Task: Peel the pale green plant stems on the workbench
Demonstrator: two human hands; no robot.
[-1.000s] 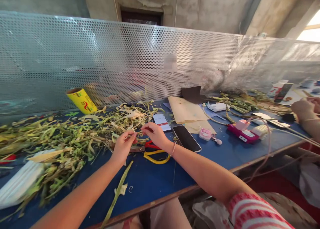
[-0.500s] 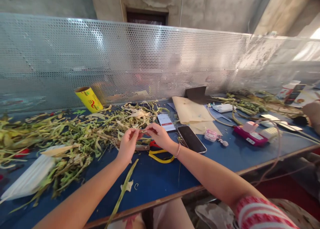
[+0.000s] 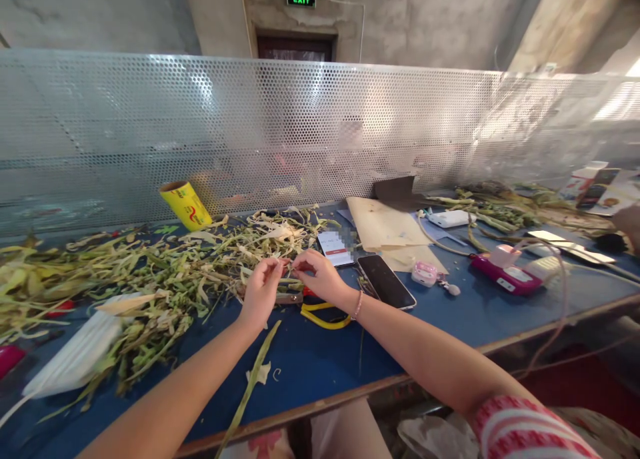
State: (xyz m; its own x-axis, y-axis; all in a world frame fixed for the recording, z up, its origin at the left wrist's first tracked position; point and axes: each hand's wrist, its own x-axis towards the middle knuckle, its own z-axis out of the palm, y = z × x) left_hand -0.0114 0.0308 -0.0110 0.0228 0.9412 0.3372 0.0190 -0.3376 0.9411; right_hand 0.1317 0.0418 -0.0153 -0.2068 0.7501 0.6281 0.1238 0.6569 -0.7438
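Note:
My left hand [image 3: 261, 292] and my right hand [image 3: 323, 280] are held close together over the table, fingertips pinched. Whatever they pinch is too small and too hidden to make out. Below and behind my right hand lies a cutting tool with yellow handles [image 3: 326, 324], partly covered by the hand. A heap of dried, greenish-yellow plant stems and leaves [image 3: 195, 272] spreads behind and left of my left hand. One long flat stem [image 3: 253, 382] lies by the table's front edge, beside a pale leaf scrap [image 3: 259, 373].
A white face mask [image 3: 83, 352] lies on the heap's front left. Behind stands a leaning yellow cardboard tube [image 3: 187, 207] before a perforated metal screen [image 3: 225, 125]. Rightward are two phones [image 3: 385, 282], brown paper [image 3: 385, 225], a pink earphone case [image 3: 425, 272] and a magenta power strip [image 3: 505, 275].
My view has tilted up slightly, so the scene sits lower. The hands stay pinched together at nearly the same place; the thin strand seen between them earlier is no longer clear.

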